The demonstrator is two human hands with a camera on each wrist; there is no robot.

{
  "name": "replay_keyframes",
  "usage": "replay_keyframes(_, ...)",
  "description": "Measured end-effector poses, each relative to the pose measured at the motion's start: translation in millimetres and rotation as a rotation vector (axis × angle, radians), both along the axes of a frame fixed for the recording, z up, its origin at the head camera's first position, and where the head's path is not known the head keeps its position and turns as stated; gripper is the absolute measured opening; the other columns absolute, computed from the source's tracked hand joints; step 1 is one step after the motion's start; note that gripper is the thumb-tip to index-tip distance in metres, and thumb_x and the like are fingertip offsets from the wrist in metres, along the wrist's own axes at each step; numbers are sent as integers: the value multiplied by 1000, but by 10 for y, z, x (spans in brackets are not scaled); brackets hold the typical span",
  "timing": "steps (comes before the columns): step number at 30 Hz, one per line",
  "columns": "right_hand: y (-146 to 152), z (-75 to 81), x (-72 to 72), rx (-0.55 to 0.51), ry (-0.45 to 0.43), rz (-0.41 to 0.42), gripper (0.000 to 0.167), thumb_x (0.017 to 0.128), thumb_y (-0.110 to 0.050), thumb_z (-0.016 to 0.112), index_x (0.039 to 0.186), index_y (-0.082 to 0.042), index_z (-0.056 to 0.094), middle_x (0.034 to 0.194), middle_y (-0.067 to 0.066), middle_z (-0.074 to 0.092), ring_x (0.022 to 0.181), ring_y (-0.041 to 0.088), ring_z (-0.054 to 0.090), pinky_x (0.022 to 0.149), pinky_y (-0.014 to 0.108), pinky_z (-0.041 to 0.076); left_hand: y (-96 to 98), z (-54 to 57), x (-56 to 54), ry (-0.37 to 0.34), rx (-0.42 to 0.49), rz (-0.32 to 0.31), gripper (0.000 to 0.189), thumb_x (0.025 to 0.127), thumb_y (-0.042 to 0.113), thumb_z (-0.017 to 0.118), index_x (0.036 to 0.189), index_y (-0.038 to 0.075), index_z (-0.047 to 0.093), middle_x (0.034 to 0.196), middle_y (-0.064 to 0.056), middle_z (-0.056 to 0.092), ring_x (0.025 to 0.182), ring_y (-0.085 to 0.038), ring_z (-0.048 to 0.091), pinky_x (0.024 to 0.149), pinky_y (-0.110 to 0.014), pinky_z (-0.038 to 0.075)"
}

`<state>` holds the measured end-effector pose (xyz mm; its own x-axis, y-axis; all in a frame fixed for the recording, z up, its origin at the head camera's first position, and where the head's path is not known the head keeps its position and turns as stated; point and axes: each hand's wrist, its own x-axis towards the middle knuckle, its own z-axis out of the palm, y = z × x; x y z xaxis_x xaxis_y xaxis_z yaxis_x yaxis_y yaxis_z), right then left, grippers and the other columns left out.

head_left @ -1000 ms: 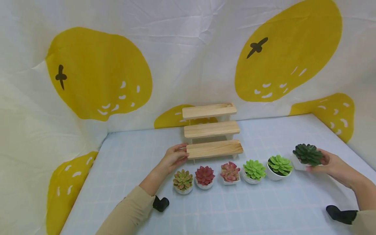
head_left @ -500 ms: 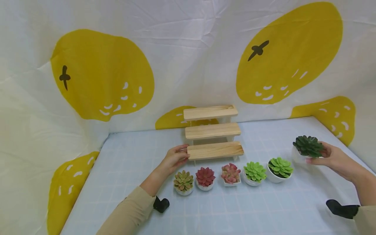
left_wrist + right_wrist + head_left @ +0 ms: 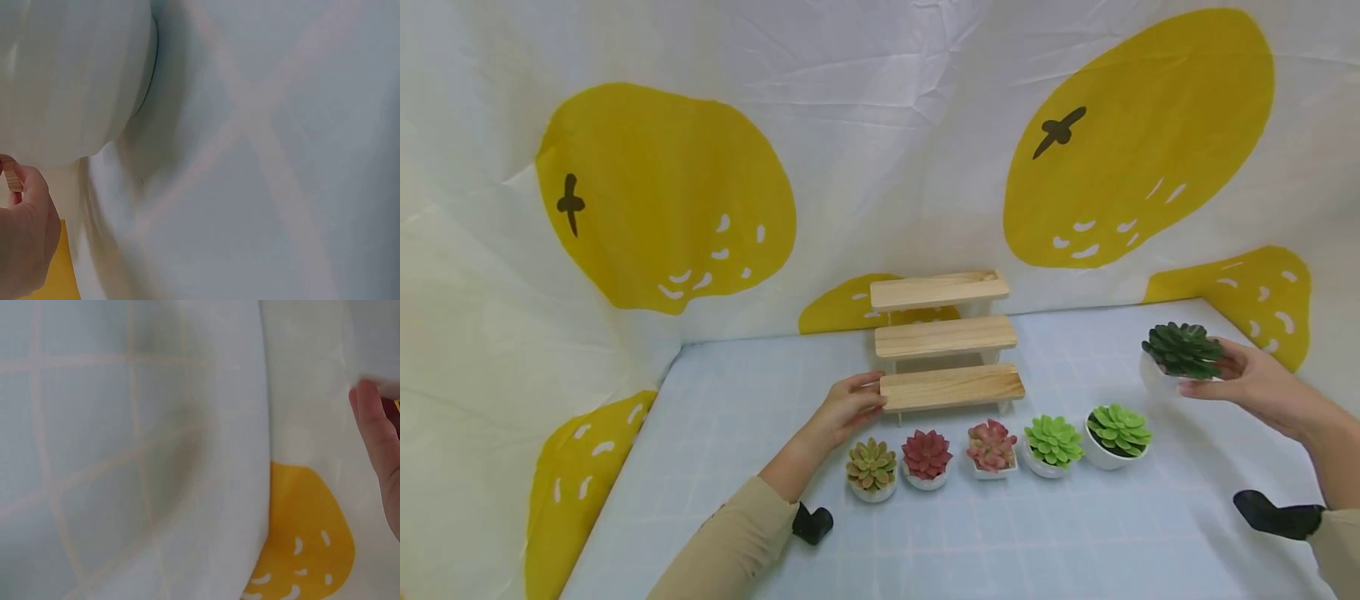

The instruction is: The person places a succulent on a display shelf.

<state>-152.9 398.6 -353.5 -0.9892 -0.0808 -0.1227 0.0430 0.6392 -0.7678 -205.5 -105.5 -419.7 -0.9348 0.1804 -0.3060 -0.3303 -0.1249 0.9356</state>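
Note:
My right hand (image 3: pixel 1255 383) grips a white pot with a dark green artificial succulent (image 3: pixel 1182 350), held up off the table at the right. In the right wrist view the fingers (image 3: pixel 375 419) press against a white pot wall (image 3: pixel 378 344) at the upper right edge. My left hand (image 3: pixel 848 408) pinches the left end of the lowest board of a three-tier wooden display stand (image 3: pixel 951 388). The left wrist view shows the thumb and fingers curled round the board's end (image 3: pixel 12 178), and a large, close white pot (image 3: pixel 69 75).
A row of potted succulents stands before the stand: yellowish green (image 3: pixel 871 467), dark red (image 3: pixel 927 456), pink (image 3: pixel 992 447), bright green (image 3: pixel 1053 442) and another bright green (image 3: pixel 1117 432). A white curtain with yellow fruit prints (image 3: pixel 895 167) closes off the back of the checked table (image 3: pixel 760 375).
My right hand has raised the dark green succulent higher, away from the table and slightly left. The left hand stays at the stand's lowest board. The head view has shifted slightly.

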Motion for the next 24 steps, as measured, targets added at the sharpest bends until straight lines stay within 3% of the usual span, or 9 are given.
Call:
replay_keyframes(5,-83,119,-58,29,1,26,72,86,-17,67,136,9,22,96,-28,46,84,-11,45,86,66,36,-6,11,7,-4,-2,-3,48,82,-10,58,129,-5,50,127,-26,52,96,-21,57,80,-29,51)
replay_keyframes(10,-162,255,-130,96,2,32,78,86,-21,68,139,7,20,108,-8,50,85,-10,43,88,63,39,1,18,3,-5,-9,-14,48,82,-11,58,129,-4,50,127,-25,51,97,-21,56,80,-29,51)
replay_keyframes(14,-220,364,-179,114,-3,47,77,86,-23,67,140,5,20,113,0,49,86,-11,42,89,63,38,15,26,-2,-9,-13,-19,48,82,-11,58,129,-4,50,127,-24,52,96,-20,57,79,-28,50)
replay_keyframes(16,-261,411,-207,109,-4,60,75,87,-23,67,139,5,21,114,1,49,87,-10,43,88,63,39,14,26,-1,-8,-12,-19,48,82,-11,58,129,-4,50,126,-25,52,96,-20,57,80,-29,51)
replay_keyframes(22,-453,523,-328,67,-26,100,79,88,-24,65,143,6,18,133,24,39,95,-2,44,92,60,38,-1,23,8,-5,-12,-12,48,83,-11,58,129,-4,50,126,-25,52,96,-21,57,83,-31,51)
replay_keyframes(24,-522,560,-367,52,-24,115,78,88,-24,65,143,5,18,134,24,38,96,-2,46,94,57,39,-6,22,10,-9,-9,-7,48,83,-11,58,129,-4,50,126,-25,52,97,-21,57,84,-32,50)
